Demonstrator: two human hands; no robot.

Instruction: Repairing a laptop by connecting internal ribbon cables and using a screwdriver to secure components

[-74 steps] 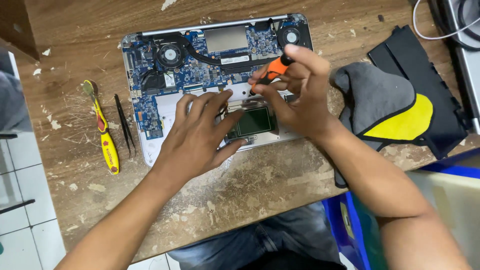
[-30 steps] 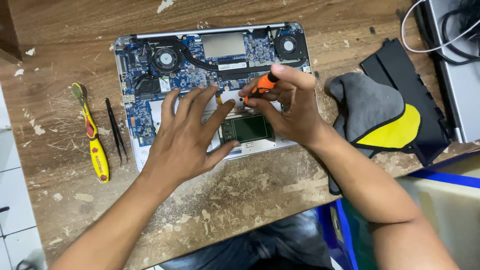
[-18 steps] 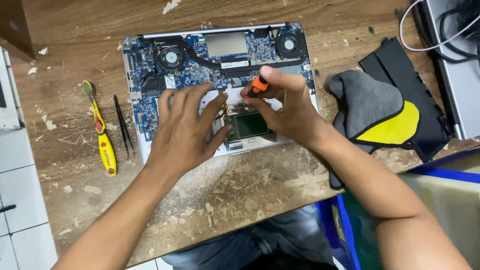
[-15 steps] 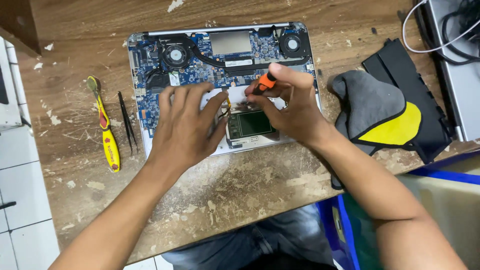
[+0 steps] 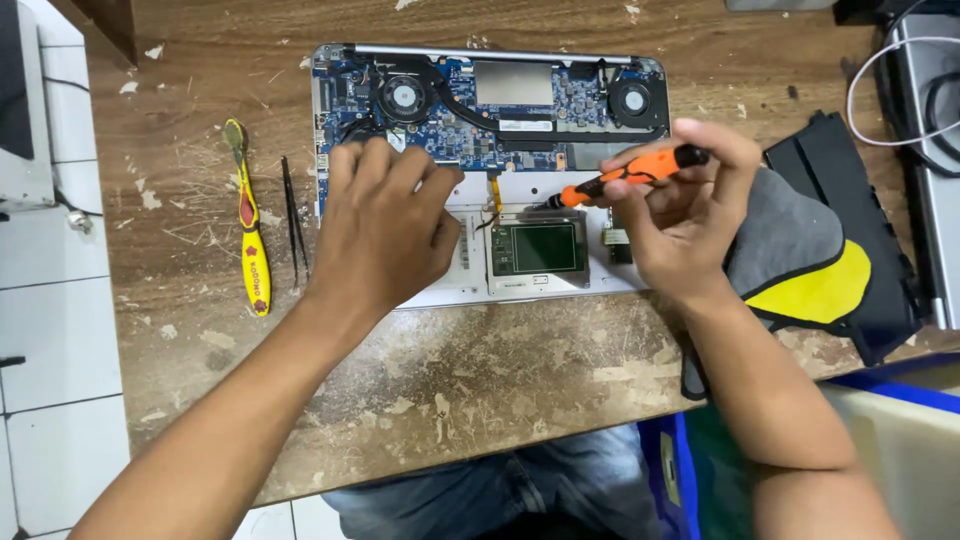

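Since the frame half a second back, my right hand [image 5: 685, 215] has drawn slightly out to the right, and the slim orange-handled screwdriver [image 5: 625, 177] it pinches now lies nearly level, where before it stood steeper. I hold it between thumb and curled fingertips, its black cap under my forefinger and its thin dark tip low over the white plastic deck just above the grey rectangular touchpad board [image 5: 538, 250]; whether the tip touches, I cannot tell.

My left hand [image 5: 385, 225] rests flat, palm down with fingers spread, on the left half of the opened silver laptop base [image 5: 455, 290], which lies at the middle of the worn, scratched wooden tabletop [image 5: 470, 370]. Along the far half of the laptop runs a blue circuit board [image 5: 470, 105] with two round black fans, dark heat pipes curving between them, and a square metal plate.

Left of the laptop lie a yellow-and-red-handled screwdriver [image 5: 250, 225] and, just beside it, thin black metal tweezers [image 5: 292, 220], both pointing away from me. Near my right wrist sits a soft grey, black and yellow fabric pouch [image 5: 815, 265]. Pale flakes speckle the wood near the front edge.
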